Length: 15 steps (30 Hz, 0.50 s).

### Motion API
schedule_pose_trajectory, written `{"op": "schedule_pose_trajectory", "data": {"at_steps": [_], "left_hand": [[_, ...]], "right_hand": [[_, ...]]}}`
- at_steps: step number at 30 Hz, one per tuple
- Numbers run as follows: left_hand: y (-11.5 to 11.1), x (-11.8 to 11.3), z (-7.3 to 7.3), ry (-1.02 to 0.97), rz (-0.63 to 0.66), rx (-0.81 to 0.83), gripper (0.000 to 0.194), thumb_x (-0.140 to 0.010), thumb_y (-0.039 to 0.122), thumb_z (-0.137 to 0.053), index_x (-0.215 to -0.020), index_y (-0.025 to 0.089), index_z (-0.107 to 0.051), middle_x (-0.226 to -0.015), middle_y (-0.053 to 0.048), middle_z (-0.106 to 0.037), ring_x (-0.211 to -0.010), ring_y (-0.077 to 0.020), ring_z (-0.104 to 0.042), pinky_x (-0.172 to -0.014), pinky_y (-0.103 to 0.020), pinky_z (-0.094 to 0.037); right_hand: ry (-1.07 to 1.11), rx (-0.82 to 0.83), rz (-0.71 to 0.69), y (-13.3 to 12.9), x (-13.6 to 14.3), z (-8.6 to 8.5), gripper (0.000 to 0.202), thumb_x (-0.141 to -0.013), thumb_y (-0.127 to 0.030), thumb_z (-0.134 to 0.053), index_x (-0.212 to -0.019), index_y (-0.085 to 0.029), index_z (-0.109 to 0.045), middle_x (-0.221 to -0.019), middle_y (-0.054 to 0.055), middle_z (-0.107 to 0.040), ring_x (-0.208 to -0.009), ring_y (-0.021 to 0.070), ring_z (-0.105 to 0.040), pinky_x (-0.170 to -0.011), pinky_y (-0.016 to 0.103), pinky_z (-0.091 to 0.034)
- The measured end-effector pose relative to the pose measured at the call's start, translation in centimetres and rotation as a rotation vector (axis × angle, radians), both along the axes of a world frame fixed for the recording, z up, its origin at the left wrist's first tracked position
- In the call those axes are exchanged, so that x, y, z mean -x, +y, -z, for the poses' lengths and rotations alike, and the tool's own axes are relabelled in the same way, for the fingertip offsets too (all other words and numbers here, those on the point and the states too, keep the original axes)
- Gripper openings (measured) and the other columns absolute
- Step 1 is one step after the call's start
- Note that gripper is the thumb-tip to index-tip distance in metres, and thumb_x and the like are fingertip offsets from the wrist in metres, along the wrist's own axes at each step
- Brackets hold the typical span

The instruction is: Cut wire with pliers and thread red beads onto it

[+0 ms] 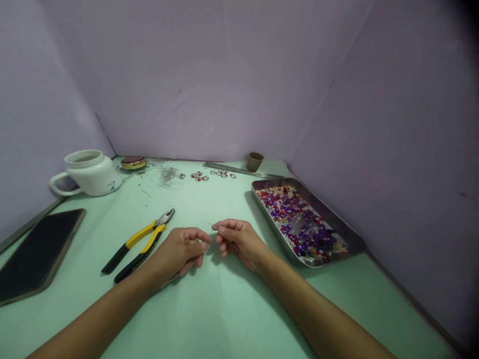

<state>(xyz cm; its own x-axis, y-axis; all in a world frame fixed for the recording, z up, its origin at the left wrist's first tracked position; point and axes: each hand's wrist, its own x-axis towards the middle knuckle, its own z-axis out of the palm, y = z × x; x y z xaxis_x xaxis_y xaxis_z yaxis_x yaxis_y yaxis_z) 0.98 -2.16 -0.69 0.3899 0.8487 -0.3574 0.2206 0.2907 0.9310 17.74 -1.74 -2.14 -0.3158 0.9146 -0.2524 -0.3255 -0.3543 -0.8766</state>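
Over the middle of the table, my left hand point(188, 248) and my right hand point(239, 240) nearly meet, each with thumb and fingers pinched together. A thin piece of wire point(211, 230) shows between the fingertips, fine and hard to follow. Both hands appear to grip it; its ends are partly hidden by the fingers. Beside my left hand lie pliers point(147, 242) with yellow and black handles, their jaws slightly apart. To the right of my right hand stands a metal tray point(275, 234) of purple, red and pale beads point(286, 212).
Beaded rings point(200, 176) lie at the back, near tangled wire scraps point(168, 176) and a round red-and-gold container point(133, 162). Straight wires point(239, 170) lie by a small brown cup point(255, 162). On the left are a white teapot-shaped mug point(95, 174) and a phone point(41, 254). Walls enclose the table.
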Motion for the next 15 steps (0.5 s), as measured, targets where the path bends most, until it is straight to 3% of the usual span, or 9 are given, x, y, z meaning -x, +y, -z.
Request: {"op": "schedule_pose_trajectory", "data": {"at_steps": [6, 12, 15], "left_hand": [[-0.07, -0.13, -0.16, 0.008, -0.021, -0.008, 0.011, -0.069, 0.023, -0.053, -0.074, 0.013, -0.054, -0.06, 0.0, -0.062, -0.026, 0.0004, -0.028, -0.028, -0.015, -0.014], [-0.03, -0.24, -0.19, 0.032, -0.002, -0.02, 0.02, -0.075, 0.03, -0.05, -0.062, 0.014, -0.05, -0.049, 0.001, -0.059, -0.024, 0.0001, -0.026, -0.028, -0.015, -0.012], [-0.03, -0.35, -0.42, 0.029, -0.004, -0.004, 0.017, -0.075, 0.029, -0.049, -0.066, 0.015, -0.051, -0.046, 0.002, -0.058, -0.024, -0.0004, -0.025, -0.027, -0.015, -0.012]], "right_hand": [[0.004, -0.011, -0.044, -0.02, 0.06, 0.07, 0.018, -0.068, -0.024, -0.064, -0.082, -0.013, -0.061, -0.061, 0.002, -0.063, -0.041, 0.0073, -0.053, -0.041, 0.02, -0.042], [0.008, -0.015, -0.052, 0.02, -0.01, 0.24, 0.017, -0.07, -0.023, -0.063, -0.083, -0.012, -0.061, -0.06, 0.001, -0.062, -0.041, 0.0068, -0.054, -0.042, 0.019, -0.043], [0.015, -0.012, -0.046, 0.07, 0.01, 0.3, 0.015, -0.069, -0.021, -0.063, -0.081, -0.012, -0.06, -0.063, 0.003, -0.064, -0.042, 0.0069, -0.054, -0.042, 0.019, -0.044]]}}
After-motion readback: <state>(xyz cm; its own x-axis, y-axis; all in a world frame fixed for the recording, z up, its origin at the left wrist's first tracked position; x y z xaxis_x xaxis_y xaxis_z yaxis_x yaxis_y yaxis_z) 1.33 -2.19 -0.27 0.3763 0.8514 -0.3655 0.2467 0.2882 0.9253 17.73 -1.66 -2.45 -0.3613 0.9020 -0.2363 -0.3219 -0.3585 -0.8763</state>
